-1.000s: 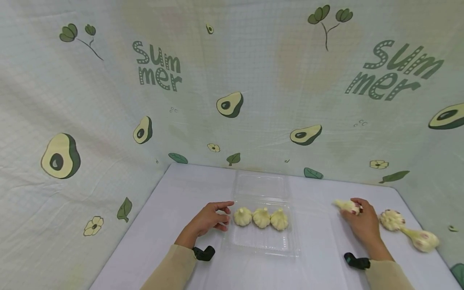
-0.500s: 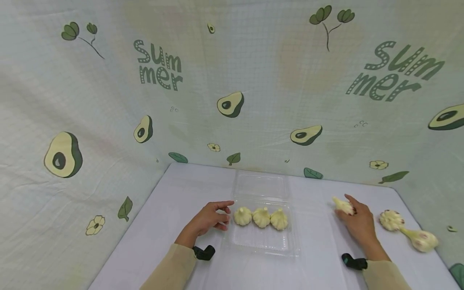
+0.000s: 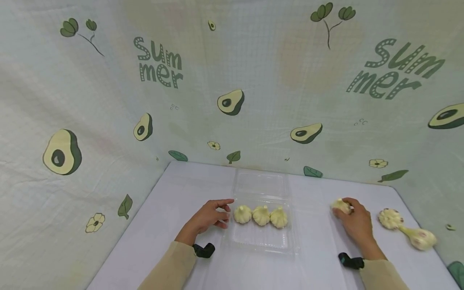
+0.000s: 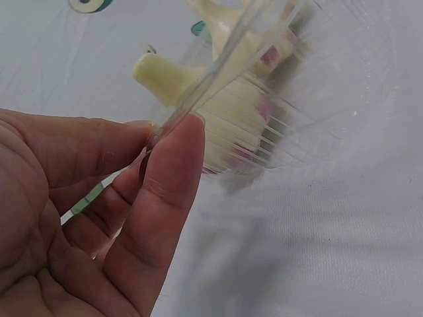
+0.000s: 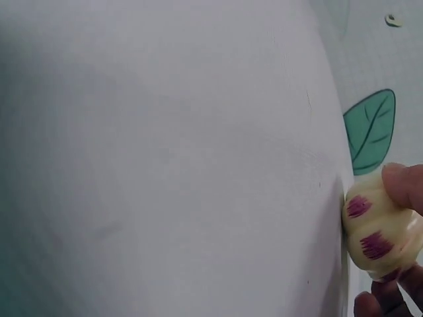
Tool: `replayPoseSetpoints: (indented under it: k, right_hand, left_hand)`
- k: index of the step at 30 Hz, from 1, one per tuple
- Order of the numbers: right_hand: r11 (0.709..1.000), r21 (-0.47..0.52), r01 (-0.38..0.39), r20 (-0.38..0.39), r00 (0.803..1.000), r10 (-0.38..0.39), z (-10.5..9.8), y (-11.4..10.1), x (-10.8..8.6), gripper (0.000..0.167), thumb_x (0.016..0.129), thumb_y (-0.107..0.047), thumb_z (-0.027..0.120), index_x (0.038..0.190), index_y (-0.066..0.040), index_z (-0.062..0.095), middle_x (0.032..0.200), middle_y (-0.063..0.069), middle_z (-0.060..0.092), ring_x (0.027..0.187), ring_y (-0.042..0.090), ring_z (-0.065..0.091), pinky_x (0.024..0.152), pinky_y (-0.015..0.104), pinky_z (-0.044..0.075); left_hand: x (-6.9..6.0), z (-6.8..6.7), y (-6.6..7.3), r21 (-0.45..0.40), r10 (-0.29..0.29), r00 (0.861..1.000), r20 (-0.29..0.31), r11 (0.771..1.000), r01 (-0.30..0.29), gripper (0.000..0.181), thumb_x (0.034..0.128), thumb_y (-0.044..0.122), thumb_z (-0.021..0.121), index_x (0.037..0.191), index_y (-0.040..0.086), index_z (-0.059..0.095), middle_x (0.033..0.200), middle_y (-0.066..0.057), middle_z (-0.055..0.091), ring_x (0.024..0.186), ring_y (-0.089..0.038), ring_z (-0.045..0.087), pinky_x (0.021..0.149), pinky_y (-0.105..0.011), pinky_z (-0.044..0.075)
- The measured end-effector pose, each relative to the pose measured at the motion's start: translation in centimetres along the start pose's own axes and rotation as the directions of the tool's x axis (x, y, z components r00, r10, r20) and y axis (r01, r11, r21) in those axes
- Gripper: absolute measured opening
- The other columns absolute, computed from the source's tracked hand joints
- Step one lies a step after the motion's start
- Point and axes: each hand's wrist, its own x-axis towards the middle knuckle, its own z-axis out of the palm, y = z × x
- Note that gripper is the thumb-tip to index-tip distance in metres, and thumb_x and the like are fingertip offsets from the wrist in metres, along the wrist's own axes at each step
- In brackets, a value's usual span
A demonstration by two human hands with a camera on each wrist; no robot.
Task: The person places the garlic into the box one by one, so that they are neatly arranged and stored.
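Garlic (image 3: 339, 206), right of the clear container (image 3: 253, 238) on the counter (image 3: 315, 266), is held by the right hand (image 3: 357, 227), grip closed round it; the left hand (image 3: 208, 217) pinches the container's edge, grip nearly closed.

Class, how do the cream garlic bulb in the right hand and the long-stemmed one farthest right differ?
The purple-marked cream garlic bulb is gripped by the right hand; the long-stemmed cream garlic bulb lies unheld. In the head view, the held bulb shows only a short stem; the unheld bulb's long stem points left. Both are outside the clear plastic container.
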Motion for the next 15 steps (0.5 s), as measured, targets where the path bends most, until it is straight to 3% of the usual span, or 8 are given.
replayPoseSetpoints:
  k: [7,15]
  right_hand:
    - [0.996,0.05,-0.076,0.044,0.996,0.074,0.0,-1.5,-0.4,0.056,0.103,-0.029,0.067,0.147,0.002,0.051,0.146,0.035,0.05,0.131,0.051,0.051,0.1,0.066,0.045]
    - [0.992,0.093,-0.08,-0.025,0.996,0.083,0.4,-2.7,-0.7,0.047,0.105,-0.03,0.065,0.141,0.001,0.06,0.146,0.033,0.055,0.132,0.051,0.055,0.104,0.064,0.047]
  left_hand:
    - [-0.1,-0.1,-0.2,-0.021,0.021,0.999,0.025,1.0,-0.021,0.058,0.0988,-0.004,0.067,0.155,0.008,0.054,0.121,-0.016,0.057,0.081,-0.022,0.07,0.069,-0.033,0.065]
    - [0.0,-0.2,-0.4,-0.022,0.033,0.999,0.027,0.999,-0.032,0.058,0.0984,-0.003,0.068,0.154,0.009,0.055,0.122,-0.017,0.058,0.08,-0.021,0.07,0.07,-0.034,0.066]
